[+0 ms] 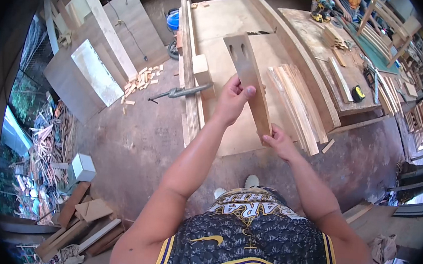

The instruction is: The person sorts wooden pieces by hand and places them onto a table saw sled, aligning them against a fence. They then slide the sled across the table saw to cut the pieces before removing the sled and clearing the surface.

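Note:
A flat wooden board point(251, 71) with two oblong slots near its far end is held above the workbench, slanting away from me. My left hand point(233, 97) is closed on its left edge around the middle, thumb on top. At the near end my right hand point(277, 142) pinches the board's corner between thumb and fingers. Below it lies the large plywood bench top point(221, 24). To the right of the board rests a bundle of wooden strips point(294, 101). A metal C-clamp point(187, 91) grips the bench's left edge, beside a wooden block point(202, 68).
A long raised board point(299, 54) runs along the bench's right side. Another worktable point(345, 68) at right carries drills point(323, 8), a tape measure point(357, 93) and wood pieces. Small offcuts point(143, 82) litter the floor at left. A person point(351, 6) is at the far right.

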The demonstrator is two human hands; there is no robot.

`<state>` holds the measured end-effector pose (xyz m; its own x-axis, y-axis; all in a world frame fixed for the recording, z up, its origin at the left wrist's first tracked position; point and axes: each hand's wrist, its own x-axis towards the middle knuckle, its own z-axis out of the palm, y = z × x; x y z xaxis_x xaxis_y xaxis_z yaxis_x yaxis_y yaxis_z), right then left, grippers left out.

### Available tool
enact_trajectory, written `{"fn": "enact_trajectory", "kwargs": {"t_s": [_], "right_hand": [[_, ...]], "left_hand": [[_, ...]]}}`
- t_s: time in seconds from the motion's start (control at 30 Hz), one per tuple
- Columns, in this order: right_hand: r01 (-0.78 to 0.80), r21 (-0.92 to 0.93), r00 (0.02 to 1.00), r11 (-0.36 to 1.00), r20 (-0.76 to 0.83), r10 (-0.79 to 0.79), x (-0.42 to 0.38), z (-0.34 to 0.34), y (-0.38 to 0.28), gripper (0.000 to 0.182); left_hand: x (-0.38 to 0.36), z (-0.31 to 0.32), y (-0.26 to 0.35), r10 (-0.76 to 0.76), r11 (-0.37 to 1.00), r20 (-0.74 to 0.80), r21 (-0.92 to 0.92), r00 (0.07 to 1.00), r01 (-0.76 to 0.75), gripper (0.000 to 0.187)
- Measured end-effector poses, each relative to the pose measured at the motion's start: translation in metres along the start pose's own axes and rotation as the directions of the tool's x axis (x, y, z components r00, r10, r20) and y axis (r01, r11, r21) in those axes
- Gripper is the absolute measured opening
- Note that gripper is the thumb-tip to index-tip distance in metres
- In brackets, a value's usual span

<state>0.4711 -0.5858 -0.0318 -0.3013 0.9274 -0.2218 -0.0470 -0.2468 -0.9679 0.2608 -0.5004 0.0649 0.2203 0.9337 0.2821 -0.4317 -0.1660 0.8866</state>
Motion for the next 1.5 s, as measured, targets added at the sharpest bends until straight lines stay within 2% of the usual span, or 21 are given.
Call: {"fn": "enact_trajectory", "kwargs": {"t_s": [0.07,0.1,0.33,0.43,0.53,0.6,0.63,0.67,0.7,0.77,0.8,0.87,0.93,1.0,1.03,1.2,1.3,1.37,1.4,1.47,1.5], "right_hand": [[0.058,-0.107,0.998,0.993,-0.005,-0.059,0.011,-0.005,0.001,0.039],[0.109,-0.211,0.994,0.971,-0.001,-0.111,0.017,-0.009,-0.001,0.038],[0.147,-0.155,0.989,0.977,0.046,-0.141,0.05,-0.014,-0.01,0.036],[0.175,-0.206,0.984,0.963,-0.002,-0.179,0.052,-0.01,-0.011,0.035],[0.116,-0.11,0.991,0.987,-0.049,-0.122,0.04,-0.003,-0.013,0.032],[-0.025,-0.159,0.987,0.987,0.15,0.049,0.023,0.001,-0.02,0.043],[0.076,-0.081,0.988,0.994,0.141,-0.064,0.012,0.013,-0.023,0.063],[0.094,-0.073,0.993,0.993,0.072,-0.089,0.0,0.023,-0.031,0.071],[0.108,-0.063,0.994,0.992,-0.005,-0.109,-0.015,0.036,-0.045,0.08],[0.201,0.275,0.979,0.94,-0.071,-0.189,-0.037,0.061,-0.087,0.088],[0.272,0.187,0.955,0.944,-0.176,-0.24,-0.042,0.084,-0.111,0.085],[0.241,0.105,0.964,0.965,-0.142,-0.225,-0.04,0.083,-0.117,0.078],[0.278,0.148,0.946,0.949,-0.214,-0.244,-0.037,0.092,-0.115,0.076],[0.318,0.192,0.932,0.928,-0.244,-0.269,-0.042,0.102,-0.115,0.076],[0.332,0.176,0.924,0.927,-0.257,-0.282,-0.045,0.106,-0.115,0.076],[0.36,0.179,0.909,0.915,-0.289,-0.301,-0.057,0.102,-0.106,0.077],[0.301,0.307,0.938,0.903,-0.263,-0.224,-0.07,0.085,-0.087,0.074],[0.169,-0.109,0.935,0.98,-0.296,-0.194,-0.073,0.061,-0.057,0.072],[0.177,-0.113,0.939,0.978,-0.279,-0.202,-0.066,0.058,-0.048,0.072],[-0.038,0.019,0.945,0.999,-0.325,0.042,-0.054,0.064,-0.024,0.074],[0.009,-0.107,0.907,0.994,-0.419,-0.053,-0.036,0.065,0.003,0.071]], "left_hand": [[-0.004,0.001,0.007,0.026,0.996,0.181,0.082,0.983,-0.041,0.045],[-0.008,0.004,0.011,0.035,0.995,0.176,0.084,0.984,-0.05,0.045],[-0.005,0.012,0.019,-0.061,0.99,0.29,0.137,0.955,0.021,0.039],[0.006,0.011,0.025,-0.05,0.995,0.333,0.094,0.942,0.02,0.04],[0.02,0.003,0.028,-0.025,0.987,0.355,0.158,0.934,-0.034,0.037],[0.043,-0.006,0.026,-0.053,0.967,0.194,0.256,0.98,0.001,0.041],[0.053,-0.013,0.018,-0.104,0.962,0.09,0.262,0.991,0.077,0.046],[0.065,-0.021,0.007,-0.156,0.952,-0.011,0.265,0.988,0.154,0.05],[0.075,-0.031,-0.005,-0.216,0.959,-0.014,0.185,0.976,0.215,0.058],[0.089,-0.044,-0.034,-0.401,0.915,-0.049,0.031,0.915,0.403,0.052],[0.094,-0.05,-0.044,-0.482,0.876,-0.022,0.002,0.876,0.482,0.049],[0.089,-0.041,-0.045,-0.58,0.814,-0.024,-0.062,0.814,0.578,0.03],[0.086,-0.038,-0.053,-0.641,0.763,0.033,-0.089,0.767,0.641,0.026],[0.079,-0.04,-0.056,-0.7,0.71,-0.008,-0.112,0.714,0.695,0.025],[0.077,-0.041,-0.058,-0.689,0.722,0.023,-0.071,0.725,0.688,0.032],[0.076,-0.034,-0.058,-0.658,0.746,0.058,-0.091,0.751,0.66,0.029],[0.079,-0.034,-0.061,-0.616,0.787,0.016,-0.035,0.787,0.616,0.031],[0.08,-0.037,-0.062,-0.585,0.811,-0.031,0.009,0.811,0.585,0.032],[0.079,-0.04,-0.069,-0.552,0.826,-0.106,0.064,0.827,0.56,0.034],[0.08,-0.052,-0.087,-0.504,0.839,-0.189,0.122,0.843,0.53,0.037],[0.084,-0.064,-0.098,-0.567,0.799,-0.142,0.146,0.811,0.584,0.038]]}}
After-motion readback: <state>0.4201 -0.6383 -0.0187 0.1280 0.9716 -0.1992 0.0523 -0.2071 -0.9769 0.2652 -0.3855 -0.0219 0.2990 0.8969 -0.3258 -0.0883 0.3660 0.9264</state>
